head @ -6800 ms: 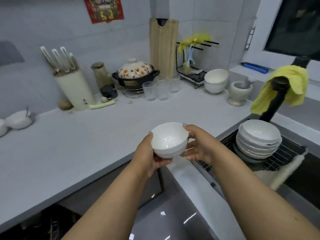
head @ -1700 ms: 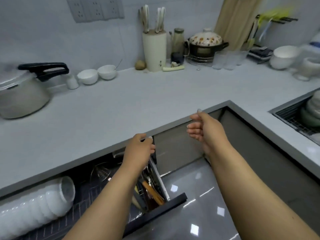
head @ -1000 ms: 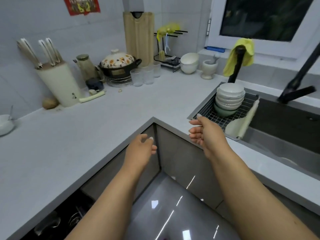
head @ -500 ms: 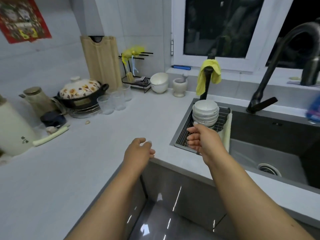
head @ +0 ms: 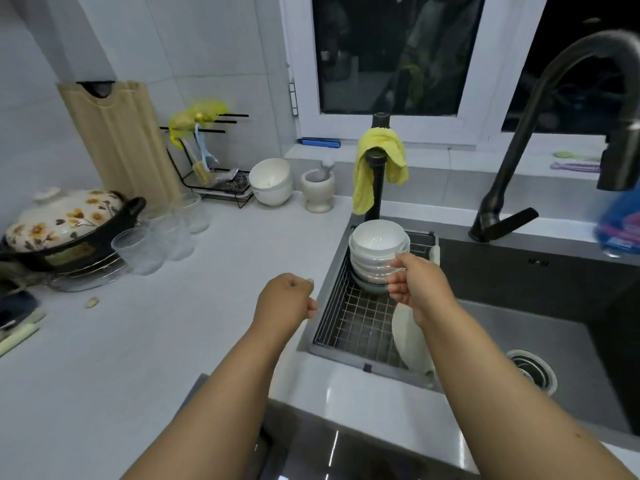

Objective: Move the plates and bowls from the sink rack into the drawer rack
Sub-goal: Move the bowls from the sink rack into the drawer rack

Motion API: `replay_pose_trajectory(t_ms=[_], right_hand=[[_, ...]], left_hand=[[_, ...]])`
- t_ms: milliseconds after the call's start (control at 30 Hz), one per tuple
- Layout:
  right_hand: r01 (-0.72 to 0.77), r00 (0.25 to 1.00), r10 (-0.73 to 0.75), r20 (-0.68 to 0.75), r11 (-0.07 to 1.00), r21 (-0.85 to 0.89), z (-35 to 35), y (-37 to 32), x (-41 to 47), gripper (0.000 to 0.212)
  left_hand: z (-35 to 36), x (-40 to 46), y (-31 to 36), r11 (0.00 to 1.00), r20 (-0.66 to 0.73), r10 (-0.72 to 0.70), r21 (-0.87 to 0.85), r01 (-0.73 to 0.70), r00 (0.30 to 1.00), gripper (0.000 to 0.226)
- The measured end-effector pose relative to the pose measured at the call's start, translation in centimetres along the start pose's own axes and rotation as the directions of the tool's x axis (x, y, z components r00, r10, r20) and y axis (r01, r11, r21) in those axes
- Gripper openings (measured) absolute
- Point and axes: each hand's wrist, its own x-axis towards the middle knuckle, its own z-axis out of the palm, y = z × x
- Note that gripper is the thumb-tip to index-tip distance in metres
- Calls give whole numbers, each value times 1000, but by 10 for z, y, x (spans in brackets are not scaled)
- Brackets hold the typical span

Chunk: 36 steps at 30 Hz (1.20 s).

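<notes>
White bowls (head: 379,252) sit nested in one stack at the back of the sink rack (head: 360,320), a plate (head: 410,341) on edge at its right side to drain. Right hand (head: 417,287) reaches the stack with curled fingers, grasping nothing yet; left hand (head: 285,303), loosely curled and empty, hovers over the desk (head: 156,341) edge, ready to help.

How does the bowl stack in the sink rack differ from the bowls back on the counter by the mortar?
The bowl stack stands upright in the sink rack, several bowls high; the counter bowls look like only two or so, tilted with the mouth facing sideways. The right hand is right at the stack; nothing touches the counter bowls. Both sets are white and nested.
</notes>
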Motion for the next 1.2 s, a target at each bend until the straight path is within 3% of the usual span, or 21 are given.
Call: replay_pose_trajectory(t_ms=[167, 300, 467, 633, 733, 800, 900, 1033, 1200], right_hand=[[10, 997, -18, -69, 993, -116, -17, -18, 77, 14], [-14, 993, -23, -114, 948, -317, -23, -26, 138, 23], [-38, 995, -30, -99, 784, -619, -21, -22, 198, 32], [78, 995, -97, 20, 639, -766, -19, -23, 212, 28], [108, 992, -118, 52, 544, -832, -19, -24, 215, 17], [133, 988, -140, 67, 537, -833, -20, -24, 215, 14], [174, 980, -178, 87, 569, -804, -22, -27, 213, 16], [192, 979, -186, 83, 708, -680, -26, -35, 208, 17], [170, 983, -185, 12, 878, -448, -30, -40, 191, 12]], left_hand=[[46, 67, 24, 1000, 53, -13, 17, 12, 999, 22], [76, 112, 38, 996, 60, -57, 73, 52, 997, 24], [107, 155, 42, 967, 53, -107, 239, 91, 993, 19], [132, 188, 39, 901, 33, -147, 418, 120, 989, 39], [141, 193, 44, 834, 5, -136, 540, 112, 991, 26], [144, 196, 46, 810, -15, -131, 575, 116, 991, 15], [145, 199, 45, 846, -32, -126, 518, 124, 992, 13], [142, 189, 54, 967, -40, -150, 200, 155, 988, 24], [139, 165, 62, 977, 23, -201, -70, 202, 979, 12]])
